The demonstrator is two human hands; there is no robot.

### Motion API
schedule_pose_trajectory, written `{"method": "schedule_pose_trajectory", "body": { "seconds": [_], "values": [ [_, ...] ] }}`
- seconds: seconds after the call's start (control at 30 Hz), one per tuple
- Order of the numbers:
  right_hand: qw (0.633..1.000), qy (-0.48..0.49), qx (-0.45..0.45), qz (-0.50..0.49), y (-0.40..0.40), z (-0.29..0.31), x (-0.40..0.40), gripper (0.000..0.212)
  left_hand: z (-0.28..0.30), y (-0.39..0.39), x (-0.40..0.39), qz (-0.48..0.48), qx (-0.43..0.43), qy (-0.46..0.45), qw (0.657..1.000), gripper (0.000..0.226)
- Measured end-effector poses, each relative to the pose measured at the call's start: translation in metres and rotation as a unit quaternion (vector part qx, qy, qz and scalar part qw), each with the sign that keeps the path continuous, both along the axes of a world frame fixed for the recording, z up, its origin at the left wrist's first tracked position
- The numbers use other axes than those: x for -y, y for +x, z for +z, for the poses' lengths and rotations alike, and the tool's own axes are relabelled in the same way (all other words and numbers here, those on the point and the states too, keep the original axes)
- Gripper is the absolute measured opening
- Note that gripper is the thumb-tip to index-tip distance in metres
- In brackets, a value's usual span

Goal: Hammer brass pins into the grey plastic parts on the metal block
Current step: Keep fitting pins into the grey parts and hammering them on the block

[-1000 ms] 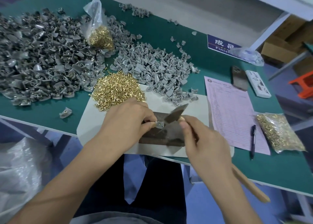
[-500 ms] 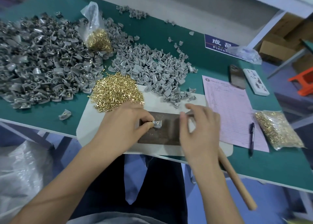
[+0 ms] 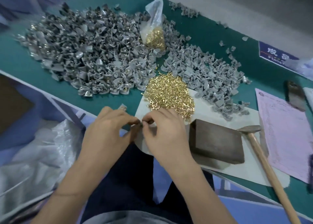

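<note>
My left hand (image 3: 108,128) and my right hand (image 3: 164,132) meet fingertip to fingertip at the table's near edge, left of the metal block (image 3: 216,140). Together they pinch a small grey plastic part (image 3: 140,124), blurred and mostly hidden by the fingers. The dark block lies bare on the white mat (image 3: 240,171). To the right of the block lies the hammer (image 3: 264,159), head on the mat, wooden handle pointing toward me past the edge. A loose pile of brass pins (image 3: 169,94) sits just beyond my right hand.
Two heaps of grey parts cover the green table, a big one (image 3: 81,54) at left and a smaller one (image 3: 205,74) behind the block. A bag of pins (image 3: 155,37) stands between them. A pink form (image 3: 284,132) lies at right, a clear plastic bag (image 3: 42,149) hangs lower left.
My right hand has let go of the hammer, which now lies beside the block. Both hands moved left off the block and now pinch the small part at the table's edge.
</note>
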State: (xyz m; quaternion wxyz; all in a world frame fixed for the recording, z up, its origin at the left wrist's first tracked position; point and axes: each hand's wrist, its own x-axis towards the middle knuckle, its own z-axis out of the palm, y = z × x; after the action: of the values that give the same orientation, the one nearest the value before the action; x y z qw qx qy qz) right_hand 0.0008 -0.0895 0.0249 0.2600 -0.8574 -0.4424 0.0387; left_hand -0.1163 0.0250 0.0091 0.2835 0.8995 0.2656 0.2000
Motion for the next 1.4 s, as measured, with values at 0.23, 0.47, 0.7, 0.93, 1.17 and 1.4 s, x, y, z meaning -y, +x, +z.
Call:
{"method": "schedule_pose_trajectory", "body": {
  "seconds": [0.23, 0.47, 0.7, 0.93, 1.17, 1.4],
  "values": [
    [1.0, -0.013, 0.007, 0.005, -0.014, -0.013, -0.042, 0.003, -0.015, -0.011, -0.031, 0.029, 0.012, 0.024, 0.999, 0.017],
    [0.999, -0.029, 0.008, -0.023, -0.001, -0.005, -0.079, 0.022, -0.01, 0.01, -0.058, 0.055, 0.019, 0.026, 0.998, 0.025],
    [0.995, 0.046, 0.023, -0.087, 0.028, 0.013, -0.046, 0.015, 0.003, 0.028, -0.034, 0.042, 0.043, 0.003, 0.998, 0.014],
    [0.994, 0.051, -0.009, -0.098, 0.04, 0.009, -0.022, 0.013, 0.002, 0.071, -0.044, 0.053, -0.048, 0.066, 0.995, 0.021],
    [0.992, 0.086, -0.023, -0.086, 0.038, 0.006, -0.02, 0.013, 0.002, 0.086, -0.049, 0.07, -0.101, 0.099, 0.988, 0.01],
    [0.991, 0.099, -0.043, -0.082, 0.04, 0.008, -0.01, 0.013, 0.001, 0.079, -0.052, 0.052, -0.072, 0.091, 0.992, 0.003]
  ]
}}
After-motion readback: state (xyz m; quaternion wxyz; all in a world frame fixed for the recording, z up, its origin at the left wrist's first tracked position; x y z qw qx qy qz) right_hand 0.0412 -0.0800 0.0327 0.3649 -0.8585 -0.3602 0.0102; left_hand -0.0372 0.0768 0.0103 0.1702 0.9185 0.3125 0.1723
